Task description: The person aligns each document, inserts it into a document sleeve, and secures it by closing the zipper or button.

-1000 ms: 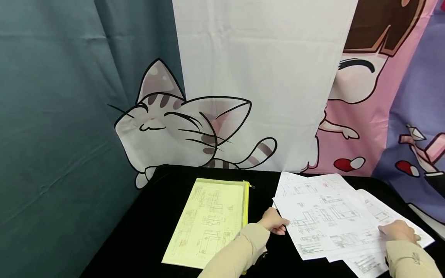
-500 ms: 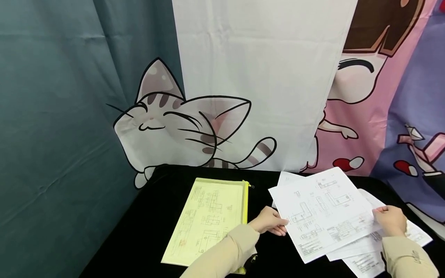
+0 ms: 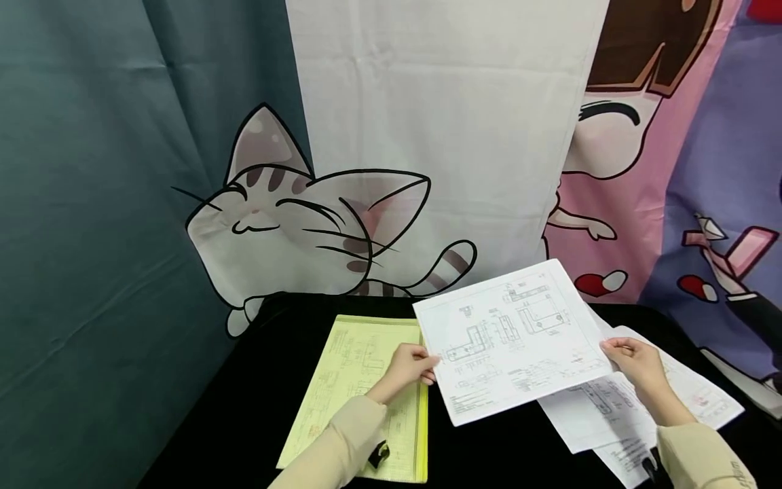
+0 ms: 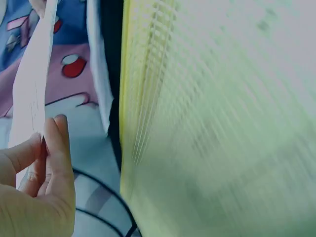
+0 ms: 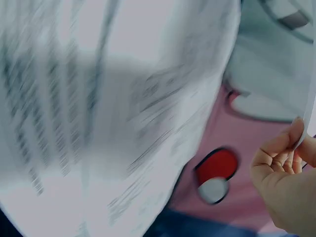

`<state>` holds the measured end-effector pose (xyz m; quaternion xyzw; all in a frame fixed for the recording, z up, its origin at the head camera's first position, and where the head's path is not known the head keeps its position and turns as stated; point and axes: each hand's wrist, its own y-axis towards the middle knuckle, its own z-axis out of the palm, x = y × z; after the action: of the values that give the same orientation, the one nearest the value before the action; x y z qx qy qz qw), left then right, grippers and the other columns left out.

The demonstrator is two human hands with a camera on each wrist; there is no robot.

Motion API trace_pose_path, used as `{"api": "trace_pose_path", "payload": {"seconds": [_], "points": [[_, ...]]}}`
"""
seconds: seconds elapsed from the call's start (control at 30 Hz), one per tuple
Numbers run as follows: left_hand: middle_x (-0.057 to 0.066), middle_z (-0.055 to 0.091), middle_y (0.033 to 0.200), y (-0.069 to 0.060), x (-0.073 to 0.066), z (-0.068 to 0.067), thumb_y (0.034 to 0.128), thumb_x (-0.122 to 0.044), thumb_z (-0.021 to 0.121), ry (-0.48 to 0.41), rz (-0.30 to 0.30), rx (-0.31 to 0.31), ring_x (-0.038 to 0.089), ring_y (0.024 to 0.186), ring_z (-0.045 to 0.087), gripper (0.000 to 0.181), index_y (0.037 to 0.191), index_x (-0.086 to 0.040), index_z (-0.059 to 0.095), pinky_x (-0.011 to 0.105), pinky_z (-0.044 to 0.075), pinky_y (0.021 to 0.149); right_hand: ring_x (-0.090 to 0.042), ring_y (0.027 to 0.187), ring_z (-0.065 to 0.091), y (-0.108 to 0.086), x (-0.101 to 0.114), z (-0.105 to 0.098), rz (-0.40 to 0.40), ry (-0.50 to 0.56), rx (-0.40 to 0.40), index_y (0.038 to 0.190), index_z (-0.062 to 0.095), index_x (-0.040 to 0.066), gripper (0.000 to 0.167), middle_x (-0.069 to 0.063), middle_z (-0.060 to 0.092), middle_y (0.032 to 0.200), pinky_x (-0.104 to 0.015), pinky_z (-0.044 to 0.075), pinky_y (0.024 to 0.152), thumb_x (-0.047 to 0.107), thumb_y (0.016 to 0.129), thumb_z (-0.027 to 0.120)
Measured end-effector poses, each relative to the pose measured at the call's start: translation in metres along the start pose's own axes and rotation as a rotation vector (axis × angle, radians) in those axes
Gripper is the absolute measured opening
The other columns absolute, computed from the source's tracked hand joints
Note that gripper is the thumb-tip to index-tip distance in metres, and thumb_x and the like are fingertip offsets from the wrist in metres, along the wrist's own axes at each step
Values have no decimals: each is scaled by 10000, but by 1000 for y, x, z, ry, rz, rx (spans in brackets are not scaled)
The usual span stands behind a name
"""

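Pinching the white sheet (image 3: 514,341) by its left edge in left grip (image 3: 406,367), right edge in right grip (image 3: 637,363). Held lengthwise left to right above the counter (image 3: 226,428), mostly right of the yellow folder (image 3: 339,380), closest to it at left grip.

Folder (image 3: 332,380) lies on the surface (image 3: 214,428), left of the loose sheets (image 3: 696,390). One held sheet (image 3: 510,346) spans left hand (image 3: 406,367) to right hand (image 3: 638,365). Backdrop (image 3: 489,136) hangs behind.

The sheets (image 3: 510,350) are white with dark line drawings; the folder (image 3: 348,367) is yellow, the bench (image 3: 226,421) black, the sleeves (image 3: 336,441) beige. The backdrop (image 3: 452,136) shows teal, white, pink and purple, with a grey-striped cat (image 3: 287,251).
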<state>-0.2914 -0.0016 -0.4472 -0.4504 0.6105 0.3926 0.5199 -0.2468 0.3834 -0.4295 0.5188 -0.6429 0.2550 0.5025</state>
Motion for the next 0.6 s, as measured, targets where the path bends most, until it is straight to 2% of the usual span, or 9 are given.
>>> {"api": "trace_pose_path", "payload": {"seconds": [0.17, 0.27, 0.37, 0.5, 0.6], "points": [[243, 667, 704, -6, -4, -33, 879, -17, 621, 21, 83, -103, 43, 484, 570, 183, 880, 165, 622, 270, 576, 546, 62, 511, 478, -9, 27, 23, -96, 46, -34, 727, 622, 116, 190, 258, 551, 564, -130, 398, 458, 31, 896, 601], [224, 669, 708, -8, -9, -50, 868, -22, 640, 70, 141, -200, 75, 494, 589, 178, 893, 154, 641, 289, 576, 541, 53, 504, 457, -17, 40, 36, -125, 69, -52, 742, 613, 91, 156, 244, 538, 556, -144, 368, 442, 76, 896, 624], [203, 669, 704, -6, -17, -64, 877, -42, 638, 99, 171, -320, 99, 511, 588, 165, 886, 121, 656, 262, 556, 520, 29, 487, 449, -27, 52, 48, -147, 140, -51, 757, 611, 48, 134, 199, 542, 543, -174, 331, 423, 69, 887, 639], [195, 669, 719, -3, -30, -76, 908, -78, 607, 136, 254, -472, 64, 508, 515, 156, 881, 71, 647, 180, 458, 485, 8, 488, 471, -40, 65, 62, -172, 232, -43, 750, 612, 79, 145, 148, 562, 549, -164, 347, 435, -4, 867, 637], [191, 667, 741, -5, -36, -78, 927, -109, 589, 186, 381, -560, 28, 520, 482, 161, 888, 42, 628, 158, 401, 468, 13, 500, 477, -46, 71, 69, -185, 261, -54, 743, 606, 147, 218, 141, 565, 559, -143, 360, 458, -34, 862, 626]]}}
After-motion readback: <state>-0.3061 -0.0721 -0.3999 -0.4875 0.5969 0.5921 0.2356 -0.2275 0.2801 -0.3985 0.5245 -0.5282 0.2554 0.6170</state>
